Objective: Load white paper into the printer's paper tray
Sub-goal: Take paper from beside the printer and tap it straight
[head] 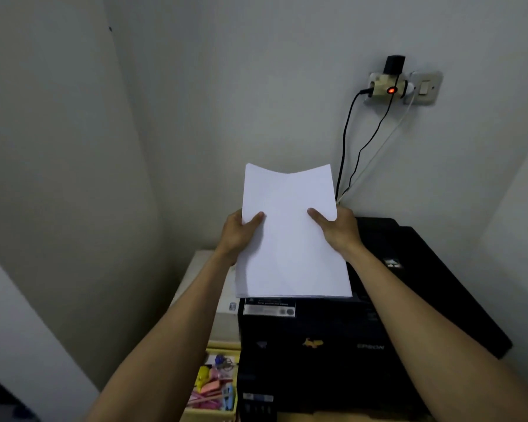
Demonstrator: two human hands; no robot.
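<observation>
A stack of white paper [290,236] is held upright above the black printer [323,345], its top edge sagging in the middle. My left hand [240,231] grips its left edge, thumb on the front. My right hand [339,228] grips the right edge the same way. The stack's lower edge hangs just over the printer's top rear. The paper hides the printer's rear feed area, so the paper tray cannot be seen.
The printer stands in a wall corner on a pale surface [201,269]. A yellow box of coloured clips [214,388] sits at its left front. A wall socket with plugs [387,86] and hanging cables [348,147] lies behind to the right.
</observation>
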